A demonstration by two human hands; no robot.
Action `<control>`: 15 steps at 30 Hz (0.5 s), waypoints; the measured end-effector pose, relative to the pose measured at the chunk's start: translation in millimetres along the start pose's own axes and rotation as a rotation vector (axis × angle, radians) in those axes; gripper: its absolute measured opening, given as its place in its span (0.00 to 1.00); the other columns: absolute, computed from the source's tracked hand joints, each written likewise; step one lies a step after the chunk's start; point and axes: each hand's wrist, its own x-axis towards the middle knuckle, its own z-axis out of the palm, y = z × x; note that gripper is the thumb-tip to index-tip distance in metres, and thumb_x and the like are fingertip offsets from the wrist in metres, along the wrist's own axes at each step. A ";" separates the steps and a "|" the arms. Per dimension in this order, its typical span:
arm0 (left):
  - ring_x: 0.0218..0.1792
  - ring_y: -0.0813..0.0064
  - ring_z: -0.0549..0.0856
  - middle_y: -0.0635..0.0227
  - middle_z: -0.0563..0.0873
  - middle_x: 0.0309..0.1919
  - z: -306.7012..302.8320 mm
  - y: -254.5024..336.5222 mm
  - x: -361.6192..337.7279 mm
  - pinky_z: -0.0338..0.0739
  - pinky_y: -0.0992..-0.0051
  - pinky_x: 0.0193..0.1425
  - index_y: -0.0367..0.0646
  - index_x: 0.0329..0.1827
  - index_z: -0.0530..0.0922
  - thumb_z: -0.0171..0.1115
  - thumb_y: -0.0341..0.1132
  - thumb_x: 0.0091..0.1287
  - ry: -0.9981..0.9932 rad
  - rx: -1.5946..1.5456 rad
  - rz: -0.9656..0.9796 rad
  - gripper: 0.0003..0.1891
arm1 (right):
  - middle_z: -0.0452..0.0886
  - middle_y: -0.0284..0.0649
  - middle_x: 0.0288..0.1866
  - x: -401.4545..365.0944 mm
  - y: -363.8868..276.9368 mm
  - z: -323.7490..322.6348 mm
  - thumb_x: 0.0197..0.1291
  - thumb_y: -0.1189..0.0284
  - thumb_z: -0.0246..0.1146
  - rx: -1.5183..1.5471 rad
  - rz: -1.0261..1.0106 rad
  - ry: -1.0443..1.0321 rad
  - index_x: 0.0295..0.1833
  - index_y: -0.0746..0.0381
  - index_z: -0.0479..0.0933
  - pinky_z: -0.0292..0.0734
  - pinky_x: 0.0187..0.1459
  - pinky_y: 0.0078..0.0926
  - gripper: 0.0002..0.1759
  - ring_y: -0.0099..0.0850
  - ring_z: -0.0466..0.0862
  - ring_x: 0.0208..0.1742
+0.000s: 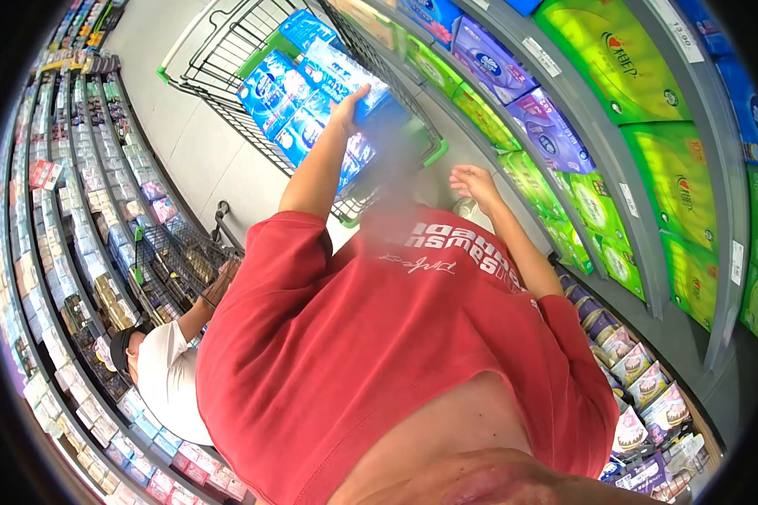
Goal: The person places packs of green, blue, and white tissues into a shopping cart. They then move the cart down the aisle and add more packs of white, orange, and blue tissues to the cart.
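Note:
My left hand point(347, 111) grips the edge of a blue-and-white plastic-wrapped pack point(335, 69), its thumb and fingers on the wrap. That pack rests on other blue packs point(276, 94) of the same look, inside a black wire shopping cart point(219, 50) with green trim. A blurred patch hides the near end of the cart. To the right of it, my right hand point(475, 183) hangs in the air with loosely bent fingers and nothing visible in it, nearest to the shelf of packs.
Shelves on the right hold green packs point(682, 181) and purple packs point(493, 61). Small bagged goods point(648, 387) line a low shelf below. To the left, a person in a white top point(170, 379) is beside a dark wire basket point(173, 261) and long product shelves point(84, 210).

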 end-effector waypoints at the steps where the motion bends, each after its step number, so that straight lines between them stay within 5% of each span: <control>1: 0.65 0.40 0.64 0.45 0.55 0.71 2.9 -0.6 0.3 0.56 0.31 0.60 0.53 0.72 0.20 0.79 0.41 0.45 0.048 0.035 -0.063 0.70 | 0.81 0.44 0.48 -1.5 0.8 -4.2 0.62 0.63 0.61 -0.001 -0.007 0.001 0.57 0.65 0.72 0.74 0.44 0.25 0.23 0.29 0.82 0.44; 6: 0.64 0.38 0.65 0.49 0.57 0.71 15.2 -19.2 24.3 0.55 0.26 0.57 0.61 0.73 0.22 0.76 0.36 0.48 0.061 0.120 -0.034 0.67 | 0.81 0.45 0.49 -4.8 3.8 -20.7 0.62 0.62 0.61 0.020 -0.035 0.032 0.58 0.65 0.72 0.75 0.46 0.26 0.23 0.31 0.82 0.45; 8: 0.56 0.44 0.75 0.50 0.66 0.65 32.5 -20.7 9.7 0.70 0.32 0.46 0.59 0.75 0.31 0.72 0.31 0.51 0.064 0.139 0.099 0.60 | 0.81 0.44 0.49 -5.8 2.6 -25.0 0.62 0.62 0.61 0.033 -0.028 0.042 0.58 0.65 0.71 0.75 0.46 0.26 0.23 0.30 0.82 0.45; 10: 0.39 0.51 0.84 0.53 0.77 0.50 38.3 -19.4 -0.9 0.82 0.46 0.29 0.49 0.62 0.58 0.69 0.32 0.54 0.085 0.252 0.199 0.35 | 0.81 0.44 0.49 -6.1 0.2 -28.1 0.62 0.62 0.61 0.035 -0.040 0.043 0.58 0.64 0.71 0.75 0.45 0.26 0.23 0.30 0.82 0.45; 15: 0.36 0.54 0.85 0.52 0.77 0.50 22.8 -26.9 10.6 0.82 0.50 0.25 0.46 0.65 0.57 0.70 0.33 0.54 0.067 0.276 0.226 0.37 | 0.81 0.43 0.48 2.2 -1.9 -29.9 0.62 0.62 0.61 0.030 -0.045 0.035 0.58 0.63 0.71 0.75 0.45 0.27 0.22 0.30 0.83 0.44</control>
